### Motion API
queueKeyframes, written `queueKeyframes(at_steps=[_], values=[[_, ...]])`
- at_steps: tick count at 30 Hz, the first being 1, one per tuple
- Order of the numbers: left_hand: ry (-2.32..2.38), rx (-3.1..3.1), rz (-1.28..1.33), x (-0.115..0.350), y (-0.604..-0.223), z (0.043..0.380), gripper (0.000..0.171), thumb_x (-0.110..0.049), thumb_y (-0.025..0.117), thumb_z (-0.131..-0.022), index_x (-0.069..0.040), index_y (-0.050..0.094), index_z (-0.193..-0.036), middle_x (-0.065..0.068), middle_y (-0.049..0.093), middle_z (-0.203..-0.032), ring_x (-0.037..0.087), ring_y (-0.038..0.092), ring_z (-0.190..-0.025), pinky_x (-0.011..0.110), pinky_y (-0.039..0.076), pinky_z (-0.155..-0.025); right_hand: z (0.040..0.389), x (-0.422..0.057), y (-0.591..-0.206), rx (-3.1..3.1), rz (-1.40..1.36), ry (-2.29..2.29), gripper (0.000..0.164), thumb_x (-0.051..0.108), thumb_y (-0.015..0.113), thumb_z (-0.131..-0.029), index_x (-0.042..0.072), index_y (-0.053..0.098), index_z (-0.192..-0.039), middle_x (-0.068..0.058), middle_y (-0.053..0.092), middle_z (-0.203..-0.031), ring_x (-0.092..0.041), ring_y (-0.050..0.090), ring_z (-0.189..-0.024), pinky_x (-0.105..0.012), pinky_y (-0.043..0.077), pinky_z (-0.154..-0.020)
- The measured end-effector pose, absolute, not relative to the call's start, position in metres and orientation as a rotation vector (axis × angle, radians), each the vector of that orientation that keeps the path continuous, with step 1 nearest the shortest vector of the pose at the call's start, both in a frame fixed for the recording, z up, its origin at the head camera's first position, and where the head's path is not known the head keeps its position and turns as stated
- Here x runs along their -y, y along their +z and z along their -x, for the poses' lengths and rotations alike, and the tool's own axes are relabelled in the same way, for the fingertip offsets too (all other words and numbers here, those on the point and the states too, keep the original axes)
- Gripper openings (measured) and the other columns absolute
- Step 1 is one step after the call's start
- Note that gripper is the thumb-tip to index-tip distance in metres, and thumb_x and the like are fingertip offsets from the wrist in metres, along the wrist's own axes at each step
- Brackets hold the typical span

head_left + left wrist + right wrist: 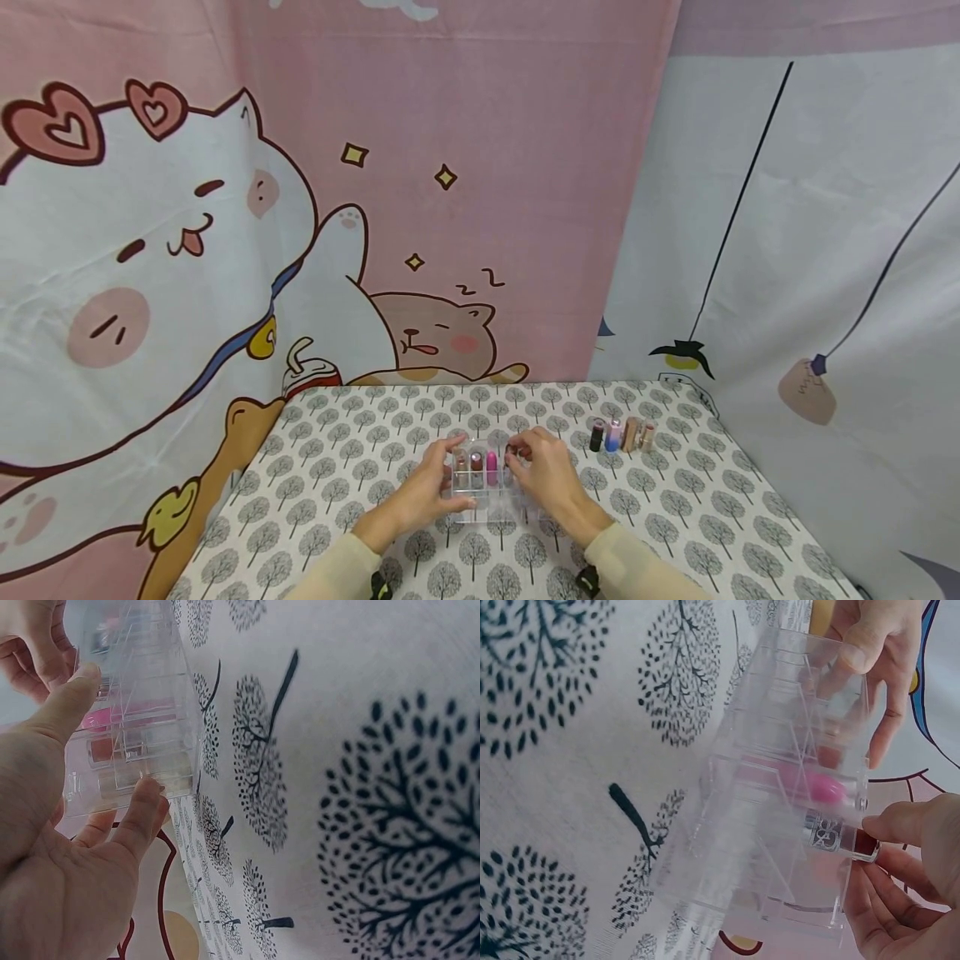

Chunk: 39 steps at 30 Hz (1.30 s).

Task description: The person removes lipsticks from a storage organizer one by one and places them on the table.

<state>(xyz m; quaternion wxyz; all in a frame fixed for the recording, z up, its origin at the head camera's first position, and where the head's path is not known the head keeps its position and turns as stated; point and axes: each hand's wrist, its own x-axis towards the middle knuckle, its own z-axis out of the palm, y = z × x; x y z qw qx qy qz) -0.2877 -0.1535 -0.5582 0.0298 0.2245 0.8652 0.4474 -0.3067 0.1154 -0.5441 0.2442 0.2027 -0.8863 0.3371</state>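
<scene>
A clear plastic lipstick organizer [491, 505] with several compartments stands on the patterned cloth. My left hand [423, 492] grips its left side, the thumb at the front and the fingers along the side wall. In its back row stand a beige tube [461, 468], a dark red lipstick [477, 464] and a bright pink lipstick [826, 787]. My right hand [553, 477] pinches another lipstick [865, 845], dark red with a clear end and a silvery patterned band, between thumb and fingers. That tube is partly inside the compartment beside the pink one; how deep it sits is hard to tell.
To the right, a row of tubes stands on the cloth [660, 517]: a black one [596, 437], a blue-and-pink one [612, 436], a brown one [630, 435] and a pale gold one [647, 438]. A cartoon-printed curtain [517, 208] hangs behind the table.
</scene>
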Motion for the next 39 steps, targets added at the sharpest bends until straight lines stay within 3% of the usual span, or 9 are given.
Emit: queueKeyframes(at_steps=[8,15,25,39], values=[[1.368,-2.670,-0.676,0.153,-0.559,0.289,0.116,-0.032,0.098,-0.094,-0.018,0.026,-0.183,0.030,0.041,-0.175,0.041,0.071,-0.136,0.046,0.070,-0.113,0.305,-0.119,-0.537,2.415,-0.554,0.929,0.021,0.001,0.094,-0.093,0.004,0.085,-0.112,-0.013,0.084,-0.107,-0.020,0.081,-0.090,-0.021,0.072,-0.079],[1.385,-2.657,-0.705,0.154,-0.559,0.289,0.115,-0.029,0.098,-0.095,-0.017,0.026,-0.183,0.032,0.040,-0.175,0.044,0.071,-0.137,0.048,0.070,-0.115,0.306,-0.122,-0.534,2.346,-0.579,0.924,0.022,0.000,0.095,-0.091,0.003,0.085,-0.110,-0.012,0.083,-0.103,-0.022,0.081,-0.087,-0.031,0.075,-0.078],[1.370,-2.666,-0.692,0.153,-0.558,0.288,0.114,-0.029,0.099,-0.094,-0.018,0.028,-0.182,0.029,0.046,-0.168,0.038,0.073,-0.130,0.046,0.071,-0.111,0.305,-0.126,-0.528,2.294,-0.598,0.926,0.022,0.000,0.095,-0.091,0.002,0.085,-0.111,-0.012,0.083,-0.100,-0.023,0.082,-0.085,-0.033,0.075,-0.078],[1.341,-2.690,-0.695,0.154,-0.558,0.287,0.113,-0.032,0.097,-0.096,-0.020,0.027,-0.183,0.028,0.043,-0.172,0.035,0.072,-0.129,0.046,0.071,-0.111,0.305,-0.135,-0.521,2.238,-0.602,0.893,0.023,0.000,0.097,-0.089,0.001,0.085,-0.109,-0.013,0.082,-0.100,-0.027,0.082,-0.084,-0.039,0.076,-0.076]])
